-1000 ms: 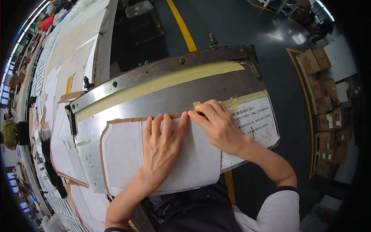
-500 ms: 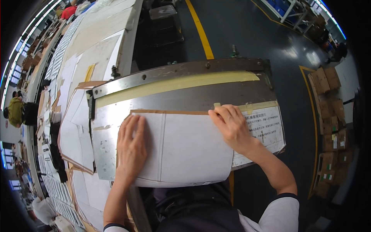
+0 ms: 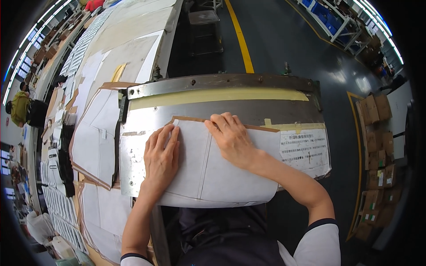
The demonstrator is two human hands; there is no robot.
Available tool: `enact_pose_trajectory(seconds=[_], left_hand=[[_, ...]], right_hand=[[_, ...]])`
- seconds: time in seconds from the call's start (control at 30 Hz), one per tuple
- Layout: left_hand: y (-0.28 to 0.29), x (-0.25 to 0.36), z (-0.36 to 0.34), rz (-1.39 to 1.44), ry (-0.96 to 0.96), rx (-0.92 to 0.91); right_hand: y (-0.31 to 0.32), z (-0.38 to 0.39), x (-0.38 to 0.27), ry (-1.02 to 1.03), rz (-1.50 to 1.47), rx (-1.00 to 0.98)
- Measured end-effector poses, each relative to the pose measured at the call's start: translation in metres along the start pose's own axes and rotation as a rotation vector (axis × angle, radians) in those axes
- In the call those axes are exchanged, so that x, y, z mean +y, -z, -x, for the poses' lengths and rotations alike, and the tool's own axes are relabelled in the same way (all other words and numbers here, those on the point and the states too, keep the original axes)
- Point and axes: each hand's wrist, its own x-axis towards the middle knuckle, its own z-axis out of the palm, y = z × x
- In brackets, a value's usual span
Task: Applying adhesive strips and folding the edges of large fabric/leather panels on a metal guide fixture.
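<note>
A white sheet-like panel (image 3: 239, 177) with a brown far edge lies over the metal plate (image 3: 186, 108) of a bench machine, and its near edge curves down over the front. Two thin parallel lines run down the panel. My left hand (image 3: 160, 155) rests on its left part, fingers stretched toward the far left corner. At the far edge, right of that corner, my right hand (image 3: 230, 139) is closed on the brown border, thumb and fingers bent around it. Part of each hand's grip underneath is hidden.
A steel bar (image 3: 213, 82) with bolts crosses the machine's far side, above a yellow tape strip (image 3: 222, 95). A printed sheet (image 3: 306, 148) is taped at right. More white panels (image 3: 95, 137) are stacked at left beside a long table (image 3: 137, 31). Cardboard boxes (image 3: 377, 142) stand far right.
My right hand has slid left along the far edge, closer to my left hand. The panel has turned slightly clockwise, and the view has shifted a little.
</note>
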Motion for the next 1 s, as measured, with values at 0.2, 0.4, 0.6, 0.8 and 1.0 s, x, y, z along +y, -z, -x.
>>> enact_pose_trajectory(seconds=[0.2,0.4,0.6,0.8,1.0], left_hand=[[-0.001,0.001,0.002,0.015,0.001,0.026],[-0.003,-0.001,0.003,0.038,-0.004,0.046],[-0.004,-0.002,0.003,0.055,0.012,0.052],[-0.005,-0.003,0.004,0.067,0.01,0.066],[-0.009,-0.006,0.007,0.119,0.032,0.095]], right_hand=[[-0.005,-0.008,-0.007,-0.031,-0.005,0.01],[-0.009,-0.015,-0.012,-0.016,0.046,0.0],[-0.019,-0.023,-0.018,0.008,0.072,0.03],[-0.041,-0.044,-0.033,-0.056,0.004,0.013],[-0.062,-0.061,-0.044,-0.06,-0.003,0.031]])
